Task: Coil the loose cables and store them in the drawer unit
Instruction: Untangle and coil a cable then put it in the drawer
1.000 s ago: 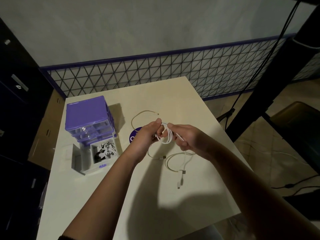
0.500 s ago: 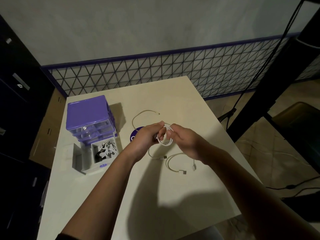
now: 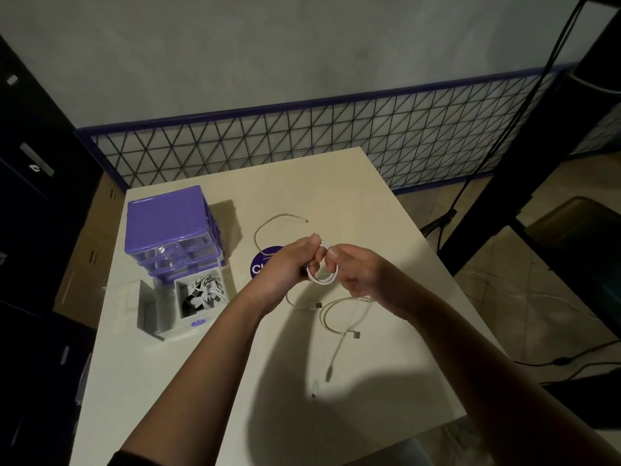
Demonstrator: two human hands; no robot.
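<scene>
At your far left the purple drawer unit (image 3: 171,227) stands on the table (image 3: 168,381), its bottom drawer (image 3: 183,306) pulled out with cables inside. Your left hand (image 3: 285,267) pinches the small white coil (image 3: 322,267) above the table's middle, and your right hand (image 3: 361,270) grips its other side. Loose cables (image 3: 336,317) lie beneath and trail toward you.

both hands (image 3: 292,264) pinch a white cable coil (image 3: 323,274) above the table (image 3: 369,196)
</scene>
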